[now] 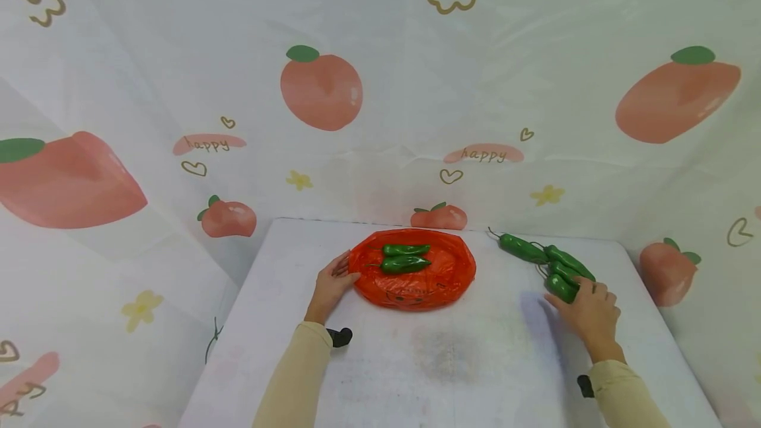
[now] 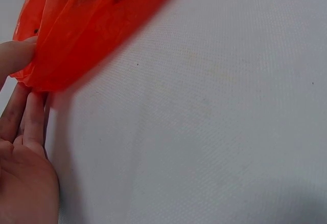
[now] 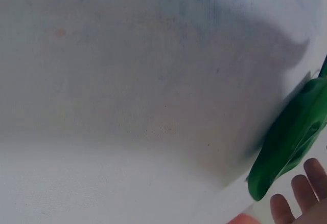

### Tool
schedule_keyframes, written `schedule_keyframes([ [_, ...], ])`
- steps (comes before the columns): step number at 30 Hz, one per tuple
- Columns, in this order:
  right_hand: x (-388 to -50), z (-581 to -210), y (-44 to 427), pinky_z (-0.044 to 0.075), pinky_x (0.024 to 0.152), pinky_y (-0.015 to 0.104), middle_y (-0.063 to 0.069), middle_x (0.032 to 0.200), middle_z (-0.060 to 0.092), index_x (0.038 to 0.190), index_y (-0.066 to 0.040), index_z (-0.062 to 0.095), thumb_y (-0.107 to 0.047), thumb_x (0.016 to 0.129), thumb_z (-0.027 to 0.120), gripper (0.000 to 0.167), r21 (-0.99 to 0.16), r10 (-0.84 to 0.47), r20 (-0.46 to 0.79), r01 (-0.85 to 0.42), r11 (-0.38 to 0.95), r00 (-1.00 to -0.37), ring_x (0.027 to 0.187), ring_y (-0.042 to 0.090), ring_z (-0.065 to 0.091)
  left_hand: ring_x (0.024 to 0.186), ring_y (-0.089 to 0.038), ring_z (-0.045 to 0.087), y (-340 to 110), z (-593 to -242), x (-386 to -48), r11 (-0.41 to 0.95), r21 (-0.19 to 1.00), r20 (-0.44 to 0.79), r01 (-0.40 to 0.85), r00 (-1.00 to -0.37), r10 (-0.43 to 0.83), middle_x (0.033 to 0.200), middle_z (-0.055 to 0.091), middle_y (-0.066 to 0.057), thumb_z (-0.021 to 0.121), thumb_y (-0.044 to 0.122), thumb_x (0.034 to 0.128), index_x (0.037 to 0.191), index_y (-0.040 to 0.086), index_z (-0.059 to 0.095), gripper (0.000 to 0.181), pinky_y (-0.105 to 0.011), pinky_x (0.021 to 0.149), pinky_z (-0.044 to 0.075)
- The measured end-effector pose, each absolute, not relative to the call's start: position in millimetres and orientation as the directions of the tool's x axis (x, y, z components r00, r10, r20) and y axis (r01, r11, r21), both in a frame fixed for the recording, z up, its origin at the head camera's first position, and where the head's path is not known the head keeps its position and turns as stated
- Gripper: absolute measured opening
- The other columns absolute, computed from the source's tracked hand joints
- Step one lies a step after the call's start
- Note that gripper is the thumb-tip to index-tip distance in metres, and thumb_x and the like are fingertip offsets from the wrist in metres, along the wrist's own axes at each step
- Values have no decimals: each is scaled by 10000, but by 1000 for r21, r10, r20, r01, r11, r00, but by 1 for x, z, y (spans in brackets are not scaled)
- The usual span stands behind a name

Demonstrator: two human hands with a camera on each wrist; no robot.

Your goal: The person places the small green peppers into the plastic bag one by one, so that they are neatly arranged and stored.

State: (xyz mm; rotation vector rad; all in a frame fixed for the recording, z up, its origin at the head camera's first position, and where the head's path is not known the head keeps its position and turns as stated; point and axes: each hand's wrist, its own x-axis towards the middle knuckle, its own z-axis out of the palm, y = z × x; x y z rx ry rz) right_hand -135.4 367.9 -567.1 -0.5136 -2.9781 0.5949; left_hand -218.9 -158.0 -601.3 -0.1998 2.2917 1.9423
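Observation:
A red plastic bag (image 1: 460, 269) lies spread open on the table, with two green chili peppers (image 1: 405, 264) inside it. My left hand (image 1: 330, 286) pinches the bag's left edge; in the left wrist view the thumb is on top of the red film (image 2: 76, 55) and fingers are beneath. At the right, several green chili peppers (image 1: 523, 248) lie in a loose group. My right hand (image 1: 591, 312) is at the near end of that group, thumb and fingers spread about the nearest pepper (image 1: 561, 288). The right wrist view shows fingertips beside a pepper (image 3: 286, 137), with a gap between.
The white table (image 1: 440, 362) meets a fruit-print cloth (image 1: 386, 170) hanging behind it and at both sides. A thin green stem-like piece (image 1: 214, 337) is at the table's left edge. Black straps or mounts (image 1: 340, 337) sit at the wrists.

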Motion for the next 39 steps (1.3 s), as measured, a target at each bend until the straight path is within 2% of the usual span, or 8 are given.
schedule_keyframes([
  [4, -134, -563, 375, 347, 896, 757, 463, 1326, 318, 1425, 86, 360, -546, 893, 711, 897, -395, 354, -67, 351, 849, -933, 1183, 621, 329, 1411, -360, 498, -156, -593, -215, 176, 967, -184, -185, -983, -21, 1514, 537, -163, 718, 100, 939, 1514, 150, 497, 617, -505, 1204, 408],
  [11, -135, -562, 386, 315, 976, 787, 473, 1436, 218, 1492, 32, 333, -662, 891, 646, 971, -421, 418, -204, 465, 779, -885, 1276, 651, 274, 1409, -327, 511, -159, -610, -222, 172, 971, -164, -165, -986, -20, 1521, 539, -124, 749, 147, 925, 1501, 202, 517, 623, -495, 1199, 417],
  [16, -133, -566, 387, 311, 1015, 772, 467, 1458, 195, 1506, 39, 324, -647, 885, 667, 987, -443, 456, -250, 520, 730, -854, 1297, 632, 251, 1380, -300, 543, -160, -612, -223, 198, 966, -167, -165, -986, -9, 1504, 558, -91, 755, 184, 925, 1493, 235, 525, 615, -465, 1167, 460],
  [28, -127, -571, 389, 341, 957, 741, 474, 1423, 220, 1462, 68, 378, -386, 966, 668, 732, -533, 403, -221, 456, 713, -888, 1285, 643, 266, 1362, -284, 557, -160, -613, -221, 209, 964, -165, -164, -986, -15, 1494, 568, -77, 748, 177, 929, 1493, 240, 526, 610, -442, 1158, 473],
  [34, -127, -570, 391, 356, 998, 762, 483, 1377, 286, 1440, 84, 405, -271, 970, 666, 644, -502, 337, -217, 401, 766, -916, 1237, 657, 323, 1365, -281, 554, -161, -614, -222, 201, 965, -166, -166, -986, -13, 1492, 569, -75, 751, 178, 928, 1488, 247, 531, 606, -441, 1162, 471],
  [39, -127, -571, 393, 369, 1013, 762, 485, 1344, 339, 1424, 101, 414, -249, 978, 649, 614, -464, 277, -205, 343, 817, -939, 1213, 648, 365, 1355, -272, 563, -161, -612, -221, 202, 965, -168, -168, -986, -22, 1481, 578, -65, 753, 176, 927, 1484, 248, 535, 603, -438, 1156, 479],
])
